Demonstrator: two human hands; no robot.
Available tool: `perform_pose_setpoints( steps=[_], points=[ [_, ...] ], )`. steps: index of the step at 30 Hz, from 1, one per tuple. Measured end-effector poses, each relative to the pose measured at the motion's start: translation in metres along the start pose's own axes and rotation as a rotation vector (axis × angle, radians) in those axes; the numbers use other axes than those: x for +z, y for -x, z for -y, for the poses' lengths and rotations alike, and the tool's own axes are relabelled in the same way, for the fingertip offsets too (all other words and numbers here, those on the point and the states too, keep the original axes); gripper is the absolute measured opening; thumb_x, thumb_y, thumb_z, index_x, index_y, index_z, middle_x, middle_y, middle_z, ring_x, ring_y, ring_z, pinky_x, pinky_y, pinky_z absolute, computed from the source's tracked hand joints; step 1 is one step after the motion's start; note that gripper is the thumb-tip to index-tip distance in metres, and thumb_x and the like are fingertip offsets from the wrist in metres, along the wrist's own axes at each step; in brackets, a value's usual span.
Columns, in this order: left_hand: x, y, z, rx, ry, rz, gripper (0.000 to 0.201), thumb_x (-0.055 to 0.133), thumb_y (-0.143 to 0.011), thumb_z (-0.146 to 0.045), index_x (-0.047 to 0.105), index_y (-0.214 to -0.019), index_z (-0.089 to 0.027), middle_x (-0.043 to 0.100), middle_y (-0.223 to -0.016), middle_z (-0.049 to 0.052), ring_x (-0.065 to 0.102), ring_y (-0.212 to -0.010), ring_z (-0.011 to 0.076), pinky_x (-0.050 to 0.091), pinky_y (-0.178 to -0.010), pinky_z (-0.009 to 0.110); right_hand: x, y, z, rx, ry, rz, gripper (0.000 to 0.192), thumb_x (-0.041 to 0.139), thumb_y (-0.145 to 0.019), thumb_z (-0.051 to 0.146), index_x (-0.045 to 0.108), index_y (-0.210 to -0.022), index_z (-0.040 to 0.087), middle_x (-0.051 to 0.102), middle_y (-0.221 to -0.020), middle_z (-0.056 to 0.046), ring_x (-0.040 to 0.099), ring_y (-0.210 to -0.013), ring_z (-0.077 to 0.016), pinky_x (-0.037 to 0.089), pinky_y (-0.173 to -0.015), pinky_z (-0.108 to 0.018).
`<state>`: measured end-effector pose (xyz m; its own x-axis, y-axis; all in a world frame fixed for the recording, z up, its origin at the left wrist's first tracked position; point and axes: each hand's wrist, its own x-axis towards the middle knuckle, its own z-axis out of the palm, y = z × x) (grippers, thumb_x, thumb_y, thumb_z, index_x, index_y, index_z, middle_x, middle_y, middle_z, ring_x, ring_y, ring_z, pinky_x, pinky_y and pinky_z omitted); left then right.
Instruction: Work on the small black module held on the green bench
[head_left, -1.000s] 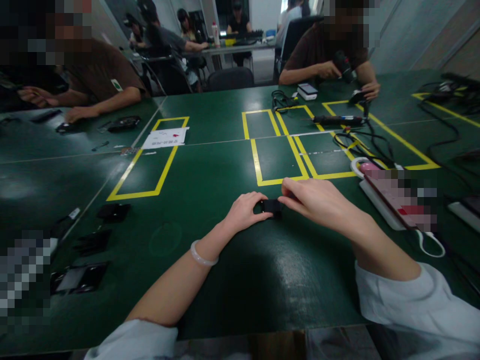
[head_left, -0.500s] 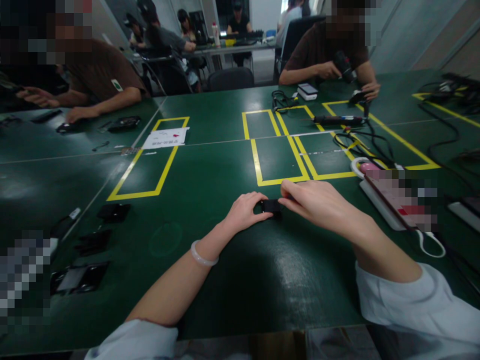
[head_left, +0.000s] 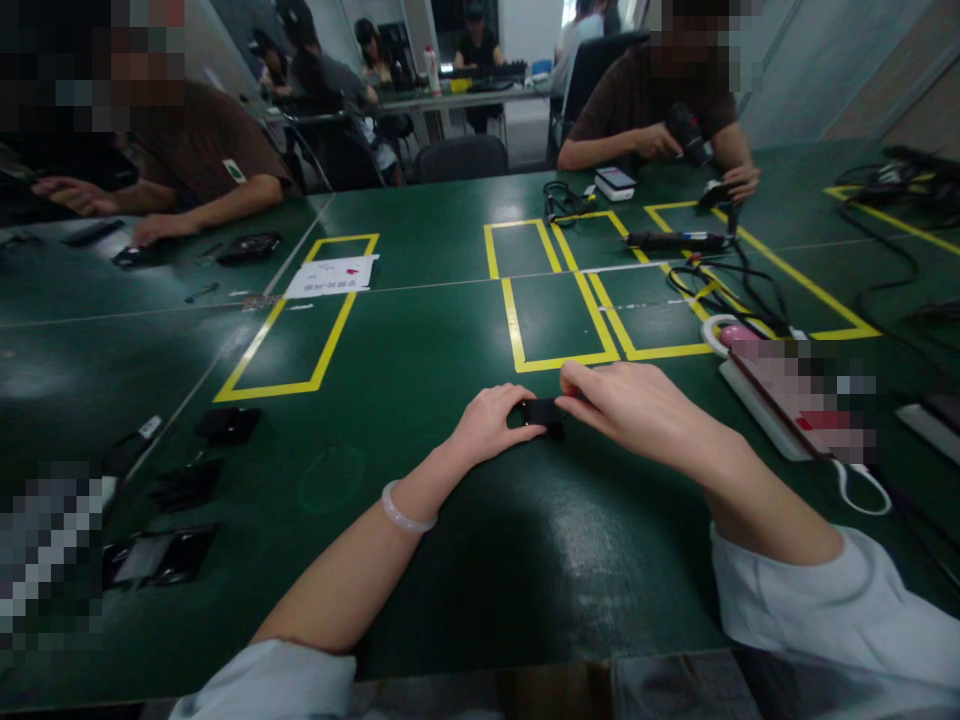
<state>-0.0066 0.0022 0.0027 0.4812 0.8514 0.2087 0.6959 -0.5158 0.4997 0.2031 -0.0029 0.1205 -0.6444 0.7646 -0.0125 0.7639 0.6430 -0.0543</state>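
Observation:
A small black box-like part (head_left: 543, 411) rests on the green table (head_left: 480, 560) in front of me. My left hand (head_left: 495, 422) is closed around its left end, thumb on the near side and fingers on the far side. On the right end, the fingertips of my right hand (head_left: 619, 400) are pinched together against the part. Whether something tiny sits between those fingertips I cannot make out. Off to the left lie a black block (head_left: 227, 425), a dark part (head_left: 186, 484) and a black piece with a grey patch (head_left: 159, 556).
Yellow tape outlines (head_left: 566, 362) mark the table beyond my hands. A phone (head_left: 799, 395) on a white case lies right, near a black pen-shaped tool (head_left: 679, 241) with cables. A white paper label (head_left: 332, 277) lies left. Across the table, a co-worker holds a power driver (head_left: 688, 135).

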Motion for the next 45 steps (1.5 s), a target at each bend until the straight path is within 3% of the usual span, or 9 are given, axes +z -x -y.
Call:
perform_pose_setpoints(
  steps=[8,14,23,29,37,45],
  points=[
    [0.0,0.001,0.0,0.009,-0.006,-0.015,0.036,0.062,-0.082,-0.049,0.057,-0.105,-0.021,0.064,-0.102,0.003,0.06,-0.096,0.0217,0.045,-0.085,0.036,0.002,0.0,-0.002,-0.037,-0.045,-0.043,0.008,0.039,-0.092,0.023,0.046,-0.095,0.02,0.065,-0.084,-0.003,0.059,-0.069,-0.0153,0.023,-0.051,-0.026],
    [-0.001,0.002,-0.001,0.006,-0.016,-0.012,0.036,0.061,-0.082,-0.05,0.057,-0.105,-0.021,0.063,-0.099,0.003,0.06,-0.094,0.0214,0.045,-0.084,0.035,0.001,-0.002,-0.001,-0.005,0.004,-0.052,0.016,0.042,-0.093,0.036,0.048,-0.094,0.021,0.066,-0.08,-0.003,0.06,-0.068,-0.0178,0.021,-0.05,-0.026],
    [-0.001,0.002,-0.002,-0.004,-0.013,-0.009,0.035,0.061,-0.082,-0.049,0.057,-0.104,-0.022,0.063,-0.101,0.004,0.06,-0.095,0.0221,0.045,-0.085,0.036,0.005,0.004,0.001,-0.018,-0.081,-0.087,0.013,0.039,-0.091,0.024,0.046,-0.101,0.02,0.066,-0.083,-0.003,0.061,-0.07,-0.0168,0.027,-0.053,-0.026],
    [-0.001,0.003,-0.002,0.0,-0.018,-0.015,0.036,0.061,-0.082,-0.049,0.058,-0.104,-0.021,0.063,-0.1,0.003,0.06,-0.095,0.0217,0.046,-0.084,0.035,0.005,0.006,0.002,-0.005,-0.052,-0.077,0.016,0.041,-0.093,0.036,0.048,-0.092,0.021,0.065,-0.078,-0.002,0.06,-0.067,-0.0176,0.026,-0.054,-0.027],
    [-0.001,0.004,-0.003,0.001,-0.024,-0.015,0.036,0.061,-0.082,-0.049,0.057,-0.105,-0.021,0.063,-0.101,0.003,0.06,-0.095,0.0214,0.045,-0.085,0.035,0.008,0.013,0.001,-0.038,-0.104,-0.101,0.013,0.04,-0.091,0.026,0.046,-0.1,0.02,0.065,-0.082,-0.003,0.059,-0.069,-0.0164,0.029,-0.056,-0.026],
    [-0.002,0.005,-0.004,-0.004,-0.018,-0.019,0.036,0.061,-0.082,-0.049,0.057,-0.105,-0.022,0.063,-0.101,0.003,0.06,-0.095,0.0218,0.044,-0.085,0.036,0.006,0.009,0.006,0.019,-0.066,-0.078,0.019,0.037,-0.095,0.035,0.049,-0.093,0.021,0.066,-0.079,-0.004,0.06,-0.07,-0.018,0.028,-0.057,-0.026]
  ],
)
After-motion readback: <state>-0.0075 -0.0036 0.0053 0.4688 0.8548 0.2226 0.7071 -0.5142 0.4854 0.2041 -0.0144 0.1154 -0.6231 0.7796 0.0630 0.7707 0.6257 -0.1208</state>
